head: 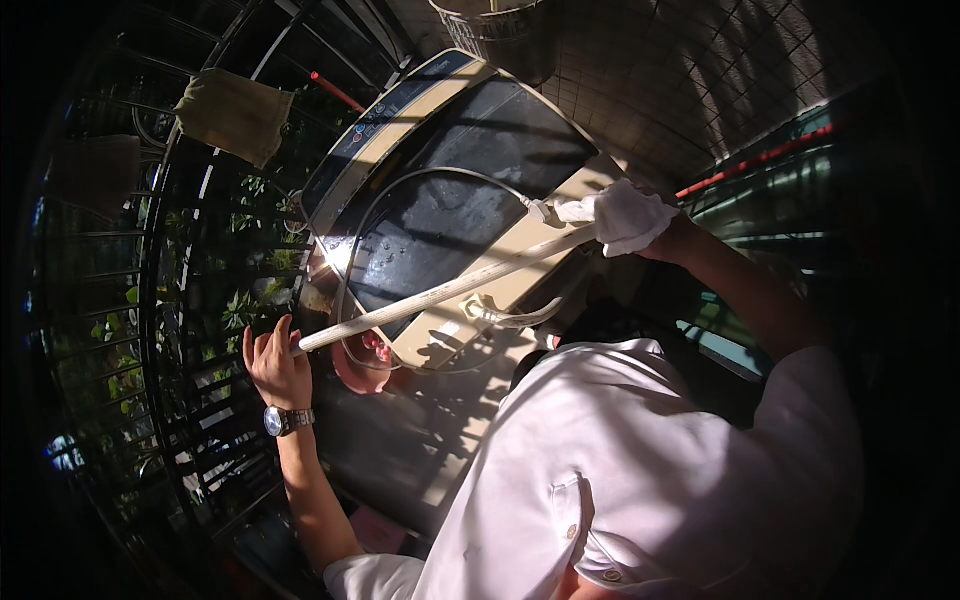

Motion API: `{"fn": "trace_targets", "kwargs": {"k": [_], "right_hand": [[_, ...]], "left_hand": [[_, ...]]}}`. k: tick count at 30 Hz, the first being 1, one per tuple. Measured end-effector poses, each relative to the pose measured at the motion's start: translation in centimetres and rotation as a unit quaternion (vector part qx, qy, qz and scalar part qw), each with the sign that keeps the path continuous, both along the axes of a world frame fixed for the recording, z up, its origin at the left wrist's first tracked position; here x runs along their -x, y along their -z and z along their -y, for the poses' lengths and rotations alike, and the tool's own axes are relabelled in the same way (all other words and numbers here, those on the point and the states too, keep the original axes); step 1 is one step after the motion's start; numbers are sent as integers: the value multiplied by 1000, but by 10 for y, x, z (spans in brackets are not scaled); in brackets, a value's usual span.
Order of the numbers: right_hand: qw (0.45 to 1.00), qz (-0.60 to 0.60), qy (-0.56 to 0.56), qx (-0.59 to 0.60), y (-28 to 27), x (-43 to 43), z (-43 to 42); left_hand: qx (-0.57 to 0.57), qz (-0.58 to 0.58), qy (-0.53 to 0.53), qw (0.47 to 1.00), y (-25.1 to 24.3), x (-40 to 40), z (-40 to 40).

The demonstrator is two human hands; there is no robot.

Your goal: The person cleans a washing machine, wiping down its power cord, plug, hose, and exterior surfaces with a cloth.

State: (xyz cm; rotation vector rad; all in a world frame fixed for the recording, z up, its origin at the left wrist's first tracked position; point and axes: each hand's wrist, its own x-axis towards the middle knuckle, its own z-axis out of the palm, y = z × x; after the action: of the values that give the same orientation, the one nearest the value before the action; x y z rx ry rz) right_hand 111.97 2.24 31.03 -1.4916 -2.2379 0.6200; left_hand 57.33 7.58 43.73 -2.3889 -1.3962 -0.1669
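A long white plastic pipe (pixel 450 289) slants above a top-loading washing machine (pixel 480 142) with a dark lid. My left hand (pixel 277 364), with a metal watch on the wrist, holds the pipe's lower left end, some fingers raised. At the pipe's other end my right hand (pixel 664 232) is wrapped around a white cloth (pixel 630 217), which covers that end; most of its fingers are hidden. A grey power cord (pixel 420 172) loops over the lid, its plug (pixel 537 210) beside the cloth. A pale hose (pixel 517 315) comes out of the machine's near edge.
Black metal railings (pixel 154 300) with plants behind stand at the left, a tan cloth (pixel 234 114) hanging on them. A pink basin (pixel 361 367) lies by the machine's corner. A bucket (pixel 495 26) is beyond it. A red pole (pixel 757 161) runs along the right side.
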Motion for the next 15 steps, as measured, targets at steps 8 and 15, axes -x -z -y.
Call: {"fn": "trace_targets", "kwargs": {"k": [8,15], "right_hand": [[996,13,-72,-59,-48,23,6],[993,41,-99,-55,-47,36,11]], "left_hand": [[247,87,17,965,17,-91,35],[244,128,118,954,23,-124,35]]}}
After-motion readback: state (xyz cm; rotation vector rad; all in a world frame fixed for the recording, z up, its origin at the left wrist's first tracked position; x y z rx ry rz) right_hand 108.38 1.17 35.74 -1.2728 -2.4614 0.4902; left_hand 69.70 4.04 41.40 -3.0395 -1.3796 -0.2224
